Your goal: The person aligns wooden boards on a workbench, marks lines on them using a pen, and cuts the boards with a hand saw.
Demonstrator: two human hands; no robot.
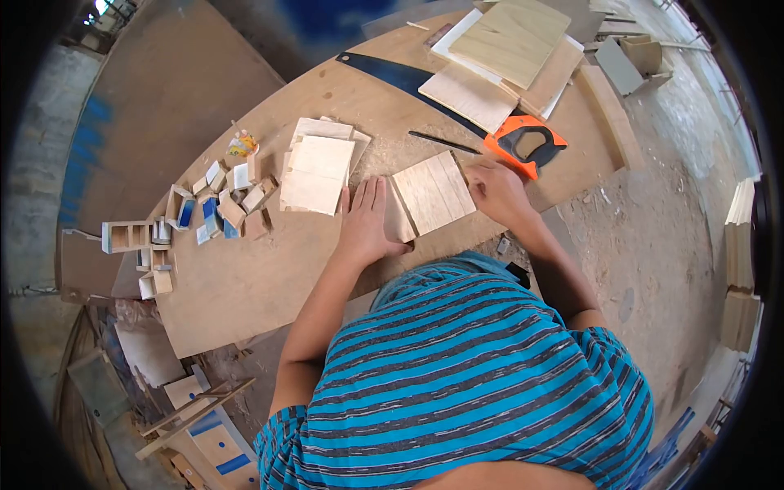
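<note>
My left hand [367,224] lies flat with fingers stretched out over a narrow strip of plywood [398,215], its thumb by the near edge. Touching that strip is a square plywood piece [435,193] with a dark line between the two. At the square's right edge my right hand [498,194] is closed, fingers curled; whatever they pinch is hidden. Left of my left hand sits a stack of thin plywood squares [314,175]. A dark pencil [445,142] lies beyond the square, and a handsaw with an orange handle [505,143] rests behind it.
The workbench [237,282] carries many small wood offcuts [231,212] on the left and a small colourful bottle [242,144]. Larger boards [514,41] are piled over the saw blade at the back right. A raised wooden strip [608,114] borders the right end.
</note>
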